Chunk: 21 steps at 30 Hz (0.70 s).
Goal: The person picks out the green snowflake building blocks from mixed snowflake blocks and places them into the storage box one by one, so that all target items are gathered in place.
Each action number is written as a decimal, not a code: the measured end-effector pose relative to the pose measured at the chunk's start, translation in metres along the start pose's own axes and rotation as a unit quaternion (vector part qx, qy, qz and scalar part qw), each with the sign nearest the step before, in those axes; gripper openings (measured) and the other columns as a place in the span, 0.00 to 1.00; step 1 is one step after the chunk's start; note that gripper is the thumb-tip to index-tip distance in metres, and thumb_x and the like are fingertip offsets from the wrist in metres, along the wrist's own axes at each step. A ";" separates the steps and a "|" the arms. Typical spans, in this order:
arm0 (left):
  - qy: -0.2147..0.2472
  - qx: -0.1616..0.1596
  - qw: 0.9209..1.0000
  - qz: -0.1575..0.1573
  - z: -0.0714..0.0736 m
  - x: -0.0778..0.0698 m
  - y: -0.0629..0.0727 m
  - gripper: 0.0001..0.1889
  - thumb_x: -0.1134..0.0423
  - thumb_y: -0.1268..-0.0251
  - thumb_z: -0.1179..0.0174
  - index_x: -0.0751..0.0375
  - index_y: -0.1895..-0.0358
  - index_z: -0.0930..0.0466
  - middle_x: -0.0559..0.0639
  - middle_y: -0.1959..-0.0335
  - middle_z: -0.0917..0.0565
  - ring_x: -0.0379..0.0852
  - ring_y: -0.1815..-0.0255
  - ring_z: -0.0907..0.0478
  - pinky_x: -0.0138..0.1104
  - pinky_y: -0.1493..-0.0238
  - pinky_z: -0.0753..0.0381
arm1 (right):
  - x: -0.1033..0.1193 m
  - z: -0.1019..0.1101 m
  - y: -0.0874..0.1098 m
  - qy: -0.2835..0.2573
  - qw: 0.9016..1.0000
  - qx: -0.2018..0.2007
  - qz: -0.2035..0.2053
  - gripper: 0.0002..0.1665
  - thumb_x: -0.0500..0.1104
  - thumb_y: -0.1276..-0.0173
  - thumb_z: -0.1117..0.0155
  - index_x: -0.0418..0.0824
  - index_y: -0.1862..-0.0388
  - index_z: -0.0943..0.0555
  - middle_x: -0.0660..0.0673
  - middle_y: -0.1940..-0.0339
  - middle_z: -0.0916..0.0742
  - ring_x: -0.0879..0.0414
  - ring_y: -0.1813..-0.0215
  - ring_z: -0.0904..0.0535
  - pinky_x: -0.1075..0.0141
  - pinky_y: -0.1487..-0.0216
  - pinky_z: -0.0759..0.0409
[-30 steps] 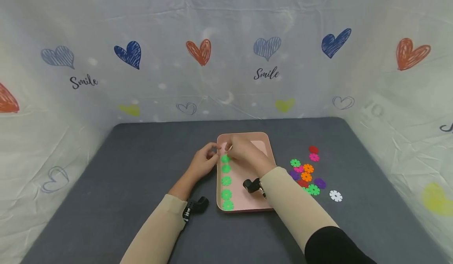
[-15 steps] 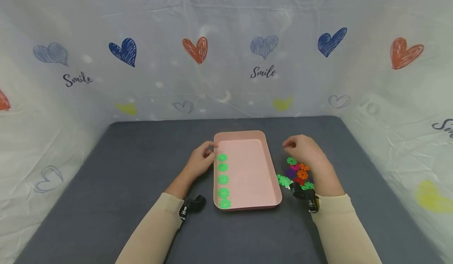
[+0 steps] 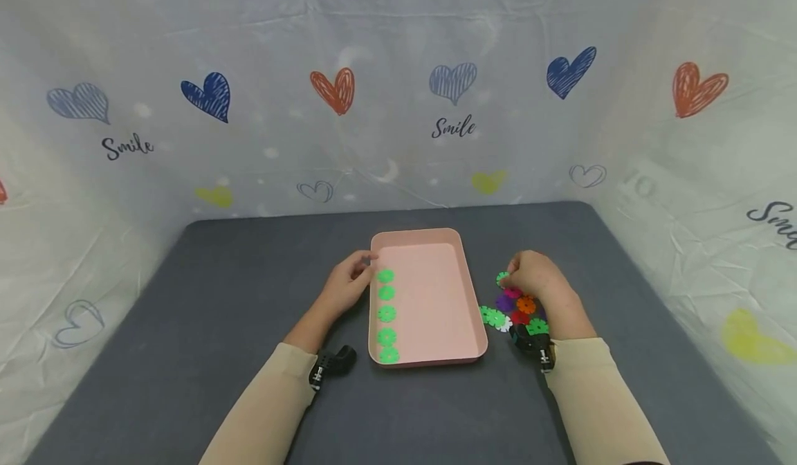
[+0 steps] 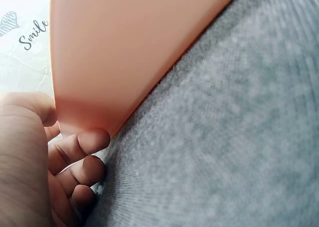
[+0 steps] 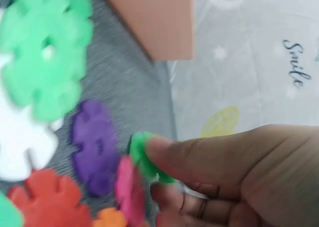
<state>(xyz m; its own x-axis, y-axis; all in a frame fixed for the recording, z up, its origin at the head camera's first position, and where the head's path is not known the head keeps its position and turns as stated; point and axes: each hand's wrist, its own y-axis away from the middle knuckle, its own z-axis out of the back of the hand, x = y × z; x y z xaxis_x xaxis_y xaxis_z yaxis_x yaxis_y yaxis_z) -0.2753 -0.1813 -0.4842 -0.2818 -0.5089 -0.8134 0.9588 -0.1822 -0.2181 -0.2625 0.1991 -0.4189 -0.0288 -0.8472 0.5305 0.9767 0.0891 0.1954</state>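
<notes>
My left hand (image 3: pixel 344 285) is at the left side of a pink tray (image 3: pixel 429 299). In the left wrist view, its curled fingers (image 4: pixel 82 142) lie against the tray's outer wall, with the thumb at the rim. To the tray's right, my right hand (image 3: pixel 537 275) reaches down to the loose flower-shaped discs. Its thumb presses on a green flower-shaped disc (image 5: pixel 142 155), pinched against the fingers, which are partly hidden behind it. Inside the tray, several green flower discs (image 3: pixel 387 313) form a column along the left wall.
Beside the tray's right wall lie loose flower discs: green (image 3: pixel 493 317), purple (image 3: pixel 505 303), orange (image 3: pixel 526 304), red (image 3: pixel 519 317), pink (image 5: pixel 130 189) and white (image 5: pixel 22 147). Some overlap. A dark grey cloth (image 3: pixel 268 257) covers the table, and a heart-printed curtain (image 3: pixel 392 105) hangs around it.
My right hand has left the tray's upper left, swung right, and come down onto a green disc by the loose ones. The left hand keeps its place at the tray's left rim.
</notes>
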 end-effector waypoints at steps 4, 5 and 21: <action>-0.001 -0.006 1.000 0.000 -0.001 0.000 -0.001 0.18 0.60 0.21 0.46 0.57 0.34 0.22 0.56 0.56 0.13 0.49 0.61 0.17 0.44 0.57 0.23 | 0.009 0.008 0.004 -0.075 0.997 -0.008 0.029 0.09 0.39 0.29 0.33 0.34 0.58 0.22 0.40 0.67 0.17 0.47 0.71 0.19 0.56 0.69 0.21; -0.001 -0.007 1.000 -0.001 -0.001 0.000 -0.001 0.18 0.61 0.21 0.46 0.58 0.34 0.22 0.56 0.56 0.13 0.49 0.60 0.17 0.44 0.56 0.23 | 0.012 0.010 0.005 -0.093 0.995 -0.009 0.037 0.10 0.38 0.28 0.34 0.33 0.54 0.21 0.39 0.64 0.16 0.45 0.68 0.17 0.54 0.66 0.19; -0.001 -0.004 1.000 -0.005 -0.001 0.003 -0.002 0.17 0.62 0.21 0.46 0.56 0.34 0.22 0.55 0.60 0.13 0.49 0.67 0.20 0.43 0.62 0.25 | 0.100 -0.037 0.040 -0.106 0.958 0.160 0.214 0.14 0.33 0.34 0.31 0.37 0.49 0.11 0.51 0.68 0.12 0.57 0.66 0.15 0.64 0.60 0.18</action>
<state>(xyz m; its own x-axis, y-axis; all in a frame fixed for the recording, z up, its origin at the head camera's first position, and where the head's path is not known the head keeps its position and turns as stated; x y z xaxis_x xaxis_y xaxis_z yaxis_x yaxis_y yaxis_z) -0.2782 -0.1812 -0.4864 -0.2909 -0.5089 -0.8102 0.9563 -0.1798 -0.2304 -0.2181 0.0984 -0.3884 0.2839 -0.5742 0.7679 0.7939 0.5899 0.1475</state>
